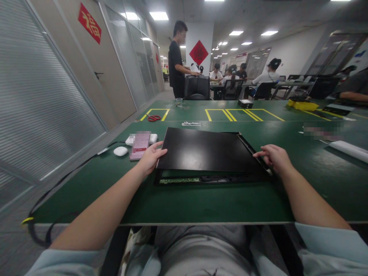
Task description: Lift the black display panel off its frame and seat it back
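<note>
A flat black display panel (204, 149) lies tilted over a shallow black frame (238, 178), its left side raised. Along the frame's near side, a strip of green circuit board (179, 180) shows. My left hand (152, 156) grips the panel's left edge, thumb on top and fingers partly hidden beneath. At the right side, my right hand (274, 157) has its index finger stretched toward the panel's edge, with the other fingers bent. That fingertip is at or very near the panel and frame; contact is hard to make out.
Left of the panel lie a phone (140, 145), a white rounded object (120, 151) and a black strap (69, 170). Red-handled scissors (153, 118) and white scraps (191, 124) are farther back on the green table (212, 209). A white roll (349, 150) sits right. A person (176, 61) stands beyond.
</note>
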A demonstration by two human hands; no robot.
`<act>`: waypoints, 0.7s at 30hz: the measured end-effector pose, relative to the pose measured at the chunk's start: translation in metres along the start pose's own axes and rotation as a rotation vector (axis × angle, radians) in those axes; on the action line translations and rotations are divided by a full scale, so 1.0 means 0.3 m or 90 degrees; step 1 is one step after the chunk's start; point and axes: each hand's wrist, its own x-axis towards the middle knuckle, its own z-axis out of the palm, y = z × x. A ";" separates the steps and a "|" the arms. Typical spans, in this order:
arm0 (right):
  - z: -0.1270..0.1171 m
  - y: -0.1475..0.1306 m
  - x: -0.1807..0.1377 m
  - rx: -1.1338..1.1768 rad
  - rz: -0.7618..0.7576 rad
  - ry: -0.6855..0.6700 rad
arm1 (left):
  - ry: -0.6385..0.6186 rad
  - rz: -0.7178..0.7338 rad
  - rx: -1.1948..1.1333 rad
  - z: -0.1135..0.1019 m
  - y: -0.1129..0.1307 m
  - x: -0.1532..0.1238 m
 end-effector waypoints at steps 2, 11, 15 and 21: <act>0.004 -0.006 -0.004 -0.020 -0.011 -0.001 | 0.005 0.002 -0.004 0.008 0.003 -0.004; -0.006 0.018 0.011 -0.101 -0.021 0.022 | 0.032 -0.008 -0.031 0.039 0.026 -0.027; -0.002 0.016 0.009 -0.106 -0.015 0.018 | 0.021 -0.014 -0.044 0.038 0.033 -0.030; 0.001 0.013 0.008 -0.123 -0.009 -0.006 | -0.059 -0.024 -0.052 0.044 0.038 -0.041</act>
